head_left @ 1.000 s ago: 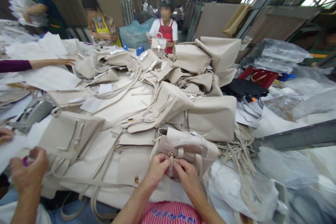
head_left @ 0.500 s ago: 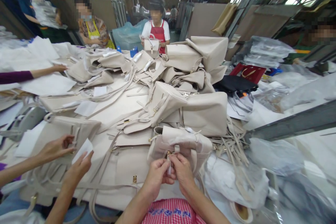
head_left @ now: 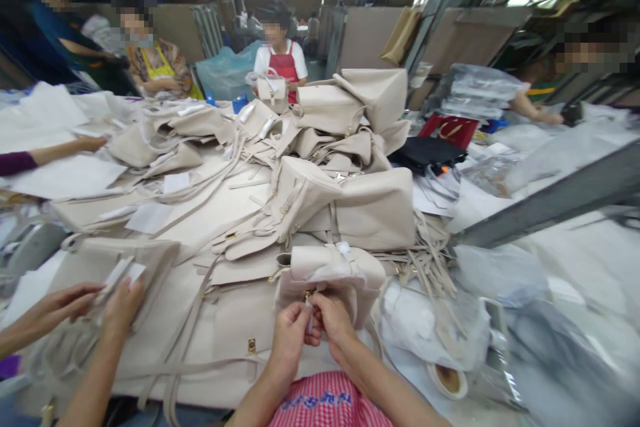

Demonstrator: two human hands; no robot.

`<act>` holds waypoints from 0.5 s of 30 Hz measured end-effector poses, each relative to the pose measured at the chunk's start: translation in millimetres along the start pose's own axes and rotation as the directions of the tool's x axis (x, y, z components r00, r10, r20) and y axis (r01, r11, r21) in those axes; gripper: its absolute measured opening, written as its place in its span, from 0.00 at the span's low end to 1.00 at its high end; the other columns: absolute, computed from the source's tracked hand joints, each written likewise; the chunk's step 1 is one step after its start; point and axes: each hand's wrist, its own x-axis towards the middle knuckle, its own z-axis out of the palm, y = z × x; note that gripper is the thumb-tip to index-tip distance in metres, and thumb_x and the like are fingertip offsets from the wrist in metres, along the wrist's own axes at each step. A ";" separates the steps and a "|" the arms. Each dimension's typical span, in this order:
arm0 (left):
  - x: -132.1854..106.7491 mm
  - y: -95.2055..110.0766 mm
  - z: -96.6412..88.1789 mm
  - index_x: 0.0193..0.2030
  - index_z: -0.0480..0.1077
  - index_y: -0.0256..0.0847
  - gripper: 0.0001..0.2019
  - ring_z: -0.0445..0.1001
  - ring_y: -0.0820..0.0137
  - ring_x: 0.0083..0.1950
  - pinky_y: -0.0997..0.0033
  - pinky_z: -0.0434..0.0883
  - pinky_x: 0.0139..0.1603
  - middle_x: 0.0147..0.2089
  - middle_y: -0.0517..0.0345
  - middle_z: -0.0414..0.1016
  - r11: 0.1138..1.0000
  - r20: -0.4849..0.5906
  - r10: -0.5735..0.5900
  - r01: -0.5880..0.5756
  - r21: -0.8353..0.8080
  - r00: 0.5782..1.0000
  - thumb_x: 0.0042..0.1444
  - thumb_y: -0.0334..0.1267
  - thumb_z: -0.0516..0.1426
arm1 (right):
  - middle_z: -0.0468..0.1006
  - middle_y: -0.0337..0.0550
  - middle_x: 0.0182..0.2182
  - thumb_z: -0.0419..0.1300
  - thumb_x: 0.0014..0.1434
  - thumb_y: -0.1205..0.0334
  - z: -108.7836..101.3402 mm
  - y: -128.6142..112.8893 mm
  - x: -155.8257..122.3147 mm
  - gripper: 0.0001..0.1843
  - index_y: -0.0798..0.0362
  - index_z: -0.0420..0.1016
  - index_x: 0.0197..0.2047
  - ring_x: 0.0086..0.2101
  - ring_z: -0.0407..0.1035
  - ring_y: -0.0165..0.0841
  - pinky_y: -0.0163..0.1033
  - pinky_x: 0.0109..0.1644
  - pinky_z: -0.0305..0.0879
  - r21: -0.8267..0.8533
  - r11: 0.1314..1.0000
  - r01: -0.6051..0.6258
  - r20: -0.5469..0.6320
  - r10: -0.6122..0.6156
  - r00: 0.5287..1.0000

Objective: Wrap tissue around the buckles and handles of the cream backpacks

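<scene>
In front of me a beige handbag [head_left: 370, 260] stands on the pile, with white wrapping over its handle and front. A small gold fitting [head_left: 309, 293] sits at its front, and a narrow pale strip [head_left: 309, 313] hangs below it. My left hand [head_left: 290, 337] is closed, with thumb and fingers pinching that strip. Directly beside it, my right hand [head_left: 331, 319] is closed too, its fingertips on the strip just under the gold fitting. My fingers hide part of the strip. Another beige bag [head_left: 235, 320] with a gold lock lies flat to the left.
Beige bags [head_left: 375, 207] are heaped beyond my hands. At left, a co-worker's hands [head_left: 120, 300] hold white paper over a bag. Loose straps [head_left: 425, 253], plastic wrapping [head_left: 430, 327] and a round tape roll [head_left: 447, 380] lie right, near a grey metal beam [head_left: 550, 193].
My view has turned slightly right. Both my hands stay pinched at the strip beneath the gold fitting. The co-worker's hands at left have brought the white paper against the bag.
</scene>
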 end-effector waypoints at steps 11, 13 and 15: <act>13.5 11.0 -7.8 0.31 0.74 0.34 0.27 0.71 0.70 0.24 0.73 0.70 0.25 0.22 0.60 0.74 1.000 -0.054 -0.004 0.005 0.019 0.999 0.28 0.53 0.68 | 0.80 0.48 0.30 0.62 0.48 0.47 -157.1 -33.4 -55.9 0.20 0.57 0.81 0.31 0.28 0.72 0.31 0.36 0.33 0.67 -0.140 0.983 0.117 0.112 -0.102 0.989; 13.2 11.2 -7.2 0.30 0.74 0.34 0.27 0.70 0.71 0.24 0.75 0.69 0.24 0.22 0.60 0.73 1.000 -0.059 0.002 -0.001 0.007 0.998 0.26 0.53 0.69 | 0.82 0.49 0.34 0.55 0.52 0.43 -222.1 -31.4 -61.4 0.24 0.56 0.80 0.34 0.31 0.74 0.33 0.36 0.33 0.67 -0.405 0.907 0.114 -0.385 -0.282 0.879; 13.0 11.8 -6.0 0.29 0.74 0.35 0.27 0.69 0.73 0.23 0.76 0.68 0.24 0.21 0.61 0.73 1.000 -0.057 0.008 -0.008 -0.004 0.998 0.25 0.53 0.70 | 0.81 0.52 0.36 0.52 0.52 0.42 -279.8 -24.6 -61.5 0.27 0.57 0.80 0.36 0.34 0.74 0.38 0.39 0.36 0.68 -0.483 0.876 0.005 -0.571 -0.320 0.756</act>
